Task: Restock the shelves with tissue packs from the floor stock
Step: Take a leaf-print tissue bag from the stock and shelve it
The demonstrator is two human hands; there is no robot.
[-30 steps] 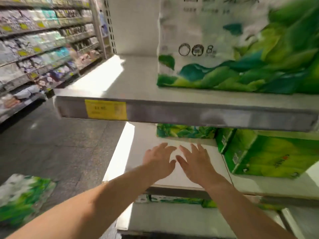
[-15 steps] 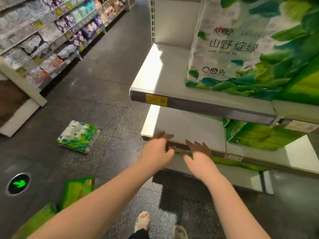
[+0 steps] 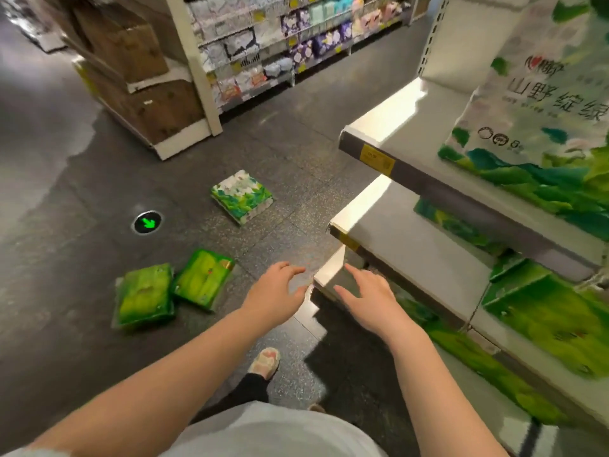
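Note:
Three tissue packs lie on the dark floor: a white-and-green pack (image 3: pixel 241 196) farther out, and two bright green packs (image 3: pixel 144 297) (image 3: pixel 203 279) side by side near my feet. My left hand (image 3: pixel 275 295) hangs empty over the floor with relaxed fingers, right of the green packs. My right hand (image 3: pixel 365 296) is empty too, fingers spread, over the corner of the lowest shelf (image 3: pixel 333 275). On the shelves to the right stand a tall white-and-green pack (image 3: pixel 540 127) and green packs (image 3: pixel 547 311).
The shelf unit's three boards (image 3: pixel 389 127) jut out at the right, with yellow price tags (image 3: pixel 376 159). Across the aisle stand stocked shelves (image 3: pixel 273 44) and stacked cardboard boxes (image 3: pixel 131 77). A round green arrow light (image 3: pixel 147 222) is set in the floor. My sandalled foot (image 3: pixel 265 359) is below.
My view has swung left and down from the shelf to the floor. Both hands have drawn back from the middle shelf board to the lowest shelf's corner, still empty.

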